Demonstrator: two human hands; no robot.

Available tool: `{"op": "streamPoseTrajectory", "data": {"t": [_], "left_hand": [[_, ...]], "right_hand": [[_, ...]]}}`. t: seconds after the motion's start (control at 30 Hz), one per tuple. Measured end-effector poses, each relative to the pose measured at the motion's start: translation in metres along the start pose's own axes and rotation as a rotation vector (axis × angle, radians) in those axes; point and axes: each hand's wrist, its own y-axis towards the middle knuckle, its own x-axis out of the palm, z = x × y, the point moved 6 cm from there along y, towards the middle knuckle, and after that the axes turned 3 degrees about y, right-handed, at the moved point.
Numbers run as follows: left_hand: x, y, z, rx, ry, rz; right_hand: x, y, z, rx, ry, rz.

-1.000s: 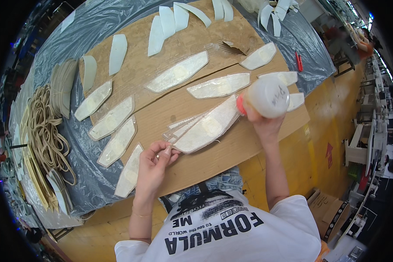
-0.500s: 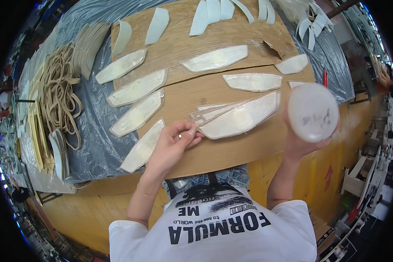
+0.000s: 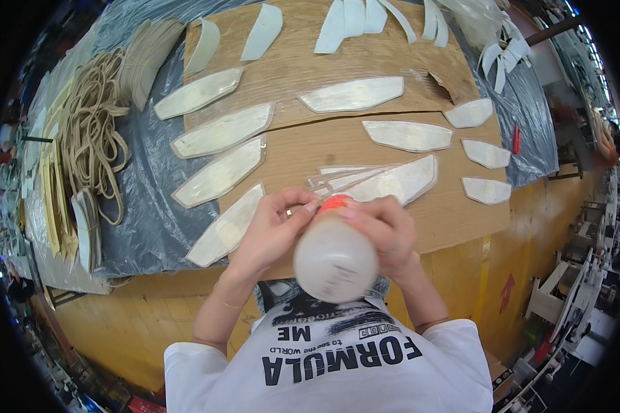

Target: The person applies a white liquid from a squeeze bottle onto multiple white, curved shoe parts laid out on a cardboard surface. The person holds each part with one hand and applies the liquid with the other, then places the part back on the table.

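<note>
My left hand pinches the left tip of a long white piece with a beige edge, thumb against index finger. My right hand is closed round a translucent white plastic bottle with a red top. The bottle is tipped, its round base toward me and its top down at the piece's left end, close to my left fingertips. Bottle and hand cover part of the piece, and the bottle's tip is hidden. A few similar pieces lie fanned out just beyond it.
Flat white pieces are spread over the cardboard. Pale curved strips lie along the far edge. Coiled beige cord and bundled strips are at left on grey plastic sheeting. A red pen lies at right.
My right hand has brought the bottle from the right over to my left fingertips, and its red top now shows. My left hand keeps its pinch on the white piece.
</note>
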Motion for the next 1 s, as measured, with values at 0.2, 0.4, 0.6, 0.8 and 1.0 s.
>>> {"op": "streamPoseTrajectory", "data": {"t": [0.2,0.4,0.6,0.8,1.0], "left_hand": [[0.003,0.002,-0.003,0.029,-0.068,-0.045],[0.003,-0.001,-0.003,0.076,-0.048,-0.076],[0.010,-0.009,-0.001,0.161,-0.027,-0.036],[0.021,-0.023,0.008,0.268,0.053,0.023],[0.029,-0.031,0.022,0.299,0.157,-0.004]], "right_hand": [[-0.031,0.000,0.026,0.286,0.027,0.144],[-0.084,0.000,0.069,0.505,0.021,0.390],[-0.109,0.006,0.111,0.718,0.018,0.457],[-0.134,0.026,0.099,0.635,-0.193,0.529],[-0.108,0.038,0.064,0.486,0.295,0.387]]}}
